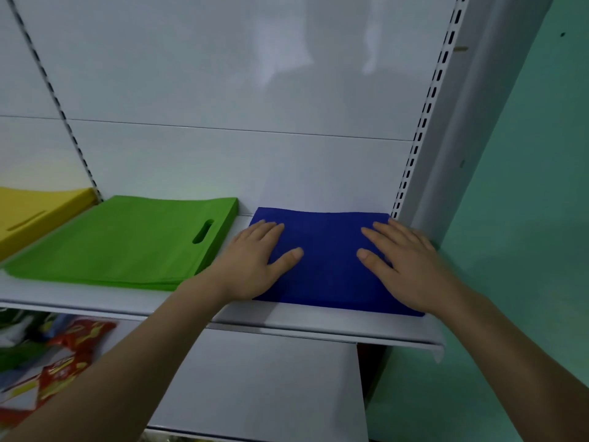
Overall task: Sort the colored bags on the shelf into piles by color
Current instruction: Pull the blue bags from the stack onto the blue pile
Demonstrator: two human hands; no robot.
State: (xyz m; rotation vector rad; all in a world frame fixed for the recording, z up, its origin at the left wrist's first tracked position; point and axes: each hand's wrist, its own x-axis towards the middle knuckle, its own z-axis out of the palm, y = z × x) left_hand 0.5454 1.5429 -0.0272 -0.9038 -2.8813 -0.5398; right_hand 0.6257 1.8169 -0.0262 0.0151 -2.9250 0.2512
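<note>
Lying flat at the right end of the shelf (318,327): blue pile (330,266). Looking light, soft, limp; likely needing lifting by opposite edges. Pressing down on it with flat, uncurled fingers, gripping nothing: left hand (255,260), right hand (404,263). Sitting just beside, leftward: green pile (121,244), then yellow pile (35,212).

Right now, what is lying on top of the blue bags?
Both hands rest flat on the blue pile: the left hand near its left edge, the right hand near its right. Nothing else shows on it; the parts under the palms are covered.
</note>
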